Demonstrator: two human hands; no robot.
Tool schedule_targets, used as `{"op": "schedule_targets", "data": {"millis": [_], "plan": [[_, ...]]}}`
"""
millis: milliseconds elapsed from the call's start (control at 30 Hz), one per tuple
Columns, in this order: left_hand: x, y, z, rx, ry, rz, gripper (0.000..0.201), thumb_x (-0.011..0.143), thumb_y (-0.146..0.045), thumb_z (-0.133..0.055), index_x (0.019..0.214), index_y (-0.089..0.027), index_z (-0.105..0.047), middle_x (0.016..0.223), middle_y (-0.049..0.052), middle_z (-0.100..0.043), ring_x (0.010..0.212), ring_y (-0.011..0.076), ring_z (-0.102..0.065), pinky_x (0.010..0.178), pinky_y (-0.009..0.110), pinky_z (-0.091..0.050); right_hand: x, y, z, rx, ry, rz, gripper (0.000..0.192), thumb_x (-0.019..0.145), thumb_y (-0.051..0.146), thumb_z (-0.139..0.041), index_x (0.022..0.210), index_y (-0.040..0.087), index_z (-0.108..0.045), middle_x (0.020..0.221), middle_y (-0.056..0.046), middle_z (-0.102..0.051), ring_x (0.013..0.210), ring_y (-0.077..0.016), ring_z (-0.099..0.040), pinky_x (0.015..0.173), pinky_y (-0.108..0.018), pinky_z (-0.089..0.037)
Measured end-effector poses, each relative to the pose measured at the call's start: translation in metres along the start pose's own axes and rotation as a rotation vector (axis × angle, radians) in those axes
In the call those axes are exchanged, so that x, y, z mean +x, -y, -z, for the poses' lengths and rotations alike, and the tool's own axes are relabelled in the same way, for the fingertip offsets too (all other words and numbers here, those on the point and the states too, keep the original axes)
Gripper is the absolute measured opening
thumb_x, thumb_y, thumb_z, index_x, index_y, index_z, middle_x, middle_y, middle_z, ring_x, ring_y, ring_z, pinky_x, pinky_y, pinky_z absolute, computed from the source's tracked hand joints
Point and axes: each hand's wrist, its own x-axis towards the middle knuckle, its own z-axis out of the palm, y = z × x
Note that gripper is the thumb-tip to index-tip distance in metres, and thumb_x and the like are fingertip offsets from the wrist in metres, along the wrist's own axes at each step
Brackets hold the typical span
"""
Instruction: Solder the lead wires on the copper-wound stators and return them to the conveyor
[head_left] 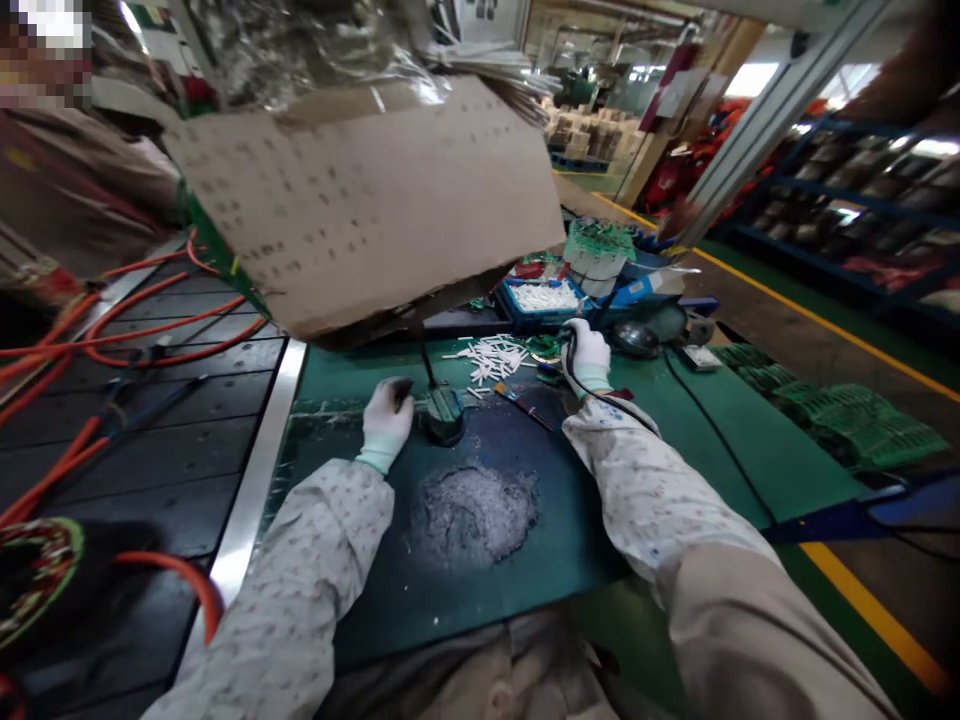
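Your left hand [386,413] in a white glove rests on the green desk [750,450], fingers curled around a small dark piece at its tip; what that piece is I can't tell. Just beside it stands a small dark fixture [444,413] with a thin rod rising from it. Your right hand [587,355], also gloved, is closed around the handle of a corded tool [568,345], its black cable [622,405] running back over your sleeve; the tool's tip is hidden behind the hand, looks like a soldering iron but that's a guess.

Progress, as a judgement: work is mid-run. A grey heap of debris [476,512] sits on the dark mat [525,570] between your arms, which suggests plenty of pieces already processed. A scatter of white sticks [491,358] lies loose near your right hand, and a blue tray [541,300] behind holds more of them, so stock is left. Green circuit boards [847,420] are stacked well apart on the right, more on a stack [598,250] behind the tray; done or waiting, can't tell.

Hard to see: a big cardboard sheet [360,200] hangs over the back of the desk and blocks what's under it. 1 other person's sleeve [75,180] shows top left, cut off. Orange cables [112,340] cross the black surface on the left. Edges are blurred and warped, small parts unreadable
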Motion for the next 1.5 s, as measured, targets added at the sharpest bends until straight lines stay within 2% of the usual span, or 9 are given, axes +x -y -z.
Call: {"op": "schedule_targets", "data": {"millis": [233,433,567,667,767,900,1067,1233,1500], "plan": [[-0.004,-0.001,-0.008,-0.532,0.324,0.056,0.075,0.080,-0.038,-0.065,0.144,-0.013,-0.036,0.146,0.019,-0.053,0.134,0.0271,-0.056,0.111,0.040,-0.049,-0.087,0.085,-0.024,0.324,0.093,0.425,0.026,0.082,0.016,-0.046,0.100,0.027,-0.060,0.100,-0.003,-0.068,0.096,-0.0206,-0.065,0.093,-0.038,-0.054],[-0.012,-0.011,0.001,-0.360,0.415,-0.087,0.096,0.072,-0.046,-0.080,0.152,-0.017,-0.035,0.156,0.016,-0.042,0.142,0.0320,-0.047,0.119,0.043,-0.040,-0.116,0.119,-0.057,0.479,0.180,0.544,0.017,0.084,0.022,-0.048,0.089,0.028,-0.063,0.090,-0.002,-0.070,0.089,-0.0215,-0.068,0.088,-0.040,-0.057],[-0.011,-0.019,0.008,-0.189,0.498,-0.152,0.078,0.076,-0.046,-0.078,0.144,-0.018,-0.050,0.147,0.013,-0.052,0.136,0.0310,-0.053,0.117,0.040,-0.042,-0.125,0.104,-0.053,0.488,0.193,0.476,0.011,0.086,0.034,-0.053,0.092,0.029,-0.060,0.094,-0.001,-0.072,0.091,-0.0210,-0.070,0.089,-0.040,-0.058],[-0.009,-0.024,0.011,-0.087,0.540,-0.140,0.079,0.075,-0.055,-0.077,0.142,-0.022,-0.052,0.140,0.011,-0.057,0.130,0.0319,-0.058,0.112,0.042,-0.046,-0.126,0.079,-0.047,0.415,0.086,0.303,0.026,0.088,0.042,-0.051,0.109,0.027,-0.054,0.112,-0.005,-0.070,0.104,-0.0215,-0.068,0.096,-0.041,-0.055],[-0.011,-0.030,0.010,-0.049,0.518,-0.020,0.081,0.075,-0.061,-0.076,0.141,-0.022,-0.050,0.134,0.010,-0.061,0.125,0.0325,-0.061,0.108,0.042,-0.049,-0.108,0.058,-0.045,0.274,0.047,0.117,0.046,0.088,0.047,-0.050,0.126,0.023,-0.047,0.121,-0.012,-0.067,0.108,-0.0249,-0.066,0.097,-0.044,-0.052],[-0.023,-0.035,0.002,-0.049,0.484,0.021,0.083,0.074,-0.057,-0.077,0.141,-0.018,-0.048,0.134,0.012,-0.062,0.124,0.0332,-0.062,0.107,0.042,-0.051,-0.066,0.049,-0.055,0.053,0.166,-0.030,0.067,0.082,0.050,-0.055,0.140,0.018,-0.044,0.103,-0.015,-0.070,0.088,-0.0309,-0.068,0.086,-0.050,-0.052],[-0.033,-0.028,-0.006,-0.063,0.422,-0.123,0.084,0.071,-0.055,-0.078,0.141,-0.020,-0.050,0.141,0.013,-0.058,0.129,0.0345,-0.059,0.110,0.043,-0.049,-0.038,0.065,-0.079,-0.077,0.338,-0.014,0.073,0.083,0.049,-0.052,0.149,0.021,-0.038,0.097,-0.016,-0.070,0.079,-0.0321,-0.068,0.082,-0.051,-0.051],[-0.031,-0.012,-0.010,-0.094,0.473,-0.173,0.094,0.070,-0.067,-0.076,0.148,-0.027,-0.044,0.153,0.012,-0.049,0.134,0.0382,-0.054,0.113,0.050,-0.046,-0.041,0.067,-0.099,-0.068,0.435,0.089,0.070,0.079,0.056,-0.054,0.139,0.020,-0.049,0.112,-0.017,-0.069,0.099,-0.0346,-0.069,0.091,-0.048,-0.051],[-0.033,-0.001,-0.018,-0.248,0.367,-0.159,0.090,0.069,-0.071,-0.076,0.145,-0.030,-0.050,0.151,0.007,-0.053,0.137,0.0330,-0.053,0.117,0.046,-0.042,-0.040,0.040,-0.108,0.064,0.287,0.208,0.064,0.070,0.055,-0.051,0.119,0.016,-0.058,0.112,-0.017,-0.069,0.106,-0.0365,-0.066,0.097,-0.051,-0.051]]}}
